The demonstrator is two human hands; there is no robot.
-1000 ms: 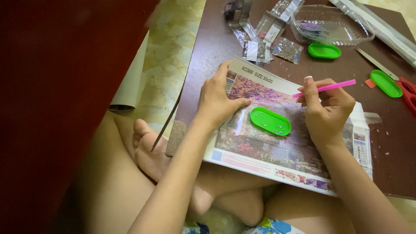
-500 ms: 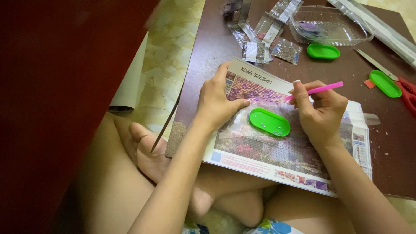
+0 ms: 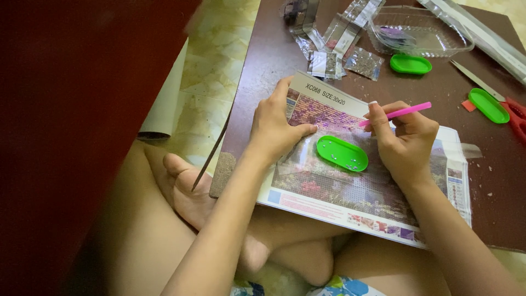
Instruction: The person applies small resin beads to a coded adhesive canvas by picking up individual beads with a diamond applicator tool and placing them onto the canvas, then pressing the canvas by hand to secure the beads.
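Right hand (image 3: 404, 141) has a closed grip on a pink pen tool (image 3: 395, 114), pinched between thumb and fingers, tip angled down-left onto the bead-art canvas (image 3: 350, 181), back end pointing up-right. Left hand (image 3: 274, 127) holds nothing; it lies flat, palm down, on the canvas's upper-left corner, thumb stretched right toward the green oval tray (image 3: 342, 153). That tray sits on the canvas between both hands, just beside the left thumb, with a few small beads inside. Canvas lies on the dark brown bench (image 3: 263, 60) and overhangs its near edge above the person's crossed legs; a white printed border runs round it.

Far side of the bench: a cluster of small clear bead bags (image 3: 329, 44), a clear plastic container (image 3: 419, 30), a second green tray (image 3: 411, 64) just in front of it, a third green tray (image 3: 489, 105) near the right edge. Metal tweezers (image 3: 475, 79) lie between those two trays. Red-handled scissors (image 3: 516, 118) are partly cut off at the right edge. A rolled white sheet (image 3: 164, 104) lies on the tiled floor to the left.
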